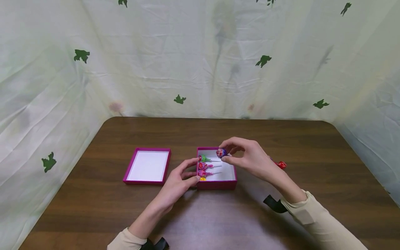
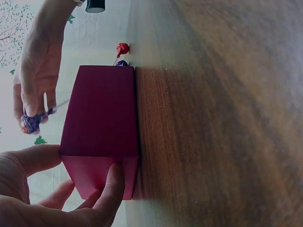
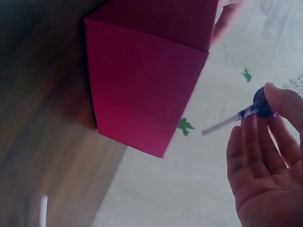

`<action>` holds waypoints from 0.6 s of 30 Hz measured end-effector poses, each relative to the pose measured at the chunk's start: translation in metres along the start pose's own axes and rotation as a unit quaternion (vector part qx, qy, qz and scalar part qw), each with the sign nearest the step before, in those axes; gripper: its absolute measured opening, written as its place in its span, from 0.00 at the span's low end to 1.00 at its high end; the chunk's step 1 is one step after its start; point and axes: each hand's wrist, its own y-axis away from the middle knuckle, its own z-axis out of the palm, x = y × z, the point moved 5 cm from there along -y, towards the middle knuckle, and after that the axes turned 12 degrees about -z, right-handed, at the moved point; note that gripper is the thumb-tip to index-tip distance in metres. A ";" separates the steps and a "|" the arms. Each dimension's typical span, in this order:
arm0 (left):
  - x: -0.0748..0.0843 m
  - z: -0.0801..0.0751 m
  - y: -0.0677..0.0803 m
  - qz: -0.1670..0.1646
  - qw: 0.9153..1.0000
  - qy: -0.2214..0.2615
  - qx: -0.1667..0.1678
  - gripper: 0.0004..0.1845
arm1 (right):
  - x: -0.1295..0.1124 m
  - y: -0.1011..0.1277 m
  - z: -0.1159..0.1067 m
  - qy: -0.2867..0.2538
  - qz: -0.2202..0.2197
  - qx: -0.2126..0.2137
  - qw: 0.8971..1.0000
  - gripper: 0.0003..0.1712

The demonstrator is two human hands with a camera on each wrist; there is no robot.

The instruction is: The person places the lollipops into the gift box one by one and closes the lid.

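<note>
Pinching a purple lollipop [image 1: 221, 152] in my right hand [image 1: 247, 158] over the magenta box [image 1: 229, 183], I am adding to three lollipops [image 1: 204, 166] inside while my left hand [image 1: 179, 178] is gripping its corner and a red lollipop [image 1: 282, 165] is waiting on the table [image 1: 93, 208].

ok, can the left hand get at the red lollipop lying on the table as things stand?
Probably not easily. The red lollipop lies right of the magenta box, behind the right hand, which holds a purple lollipop over the box. The left hand grips the box's left corner and would have to cross both.
</note>
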 end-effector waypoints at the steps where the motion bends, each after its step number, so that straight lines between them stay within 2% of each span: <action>1: 0.000 0.000 0.000 0.000 1.000 0.000 -0.001 0.30 | 0.002 -0.001 0.002 0.000 0.003 -0.004 1.000 0.17; 13: 0.000 0.000 0.000 -0.003 1.000 -0.001 -0.006 0.30 | 0.027 -0.018 0.033 0.006 0.026 -0.083 0.996 0.16; 18: 0.000 0.000 0.000 -0.001 1.000 0.000 -0.005 0.30 | 0.036 -0.022 0.041 0.030 0.046 -0.110 0.992 0.15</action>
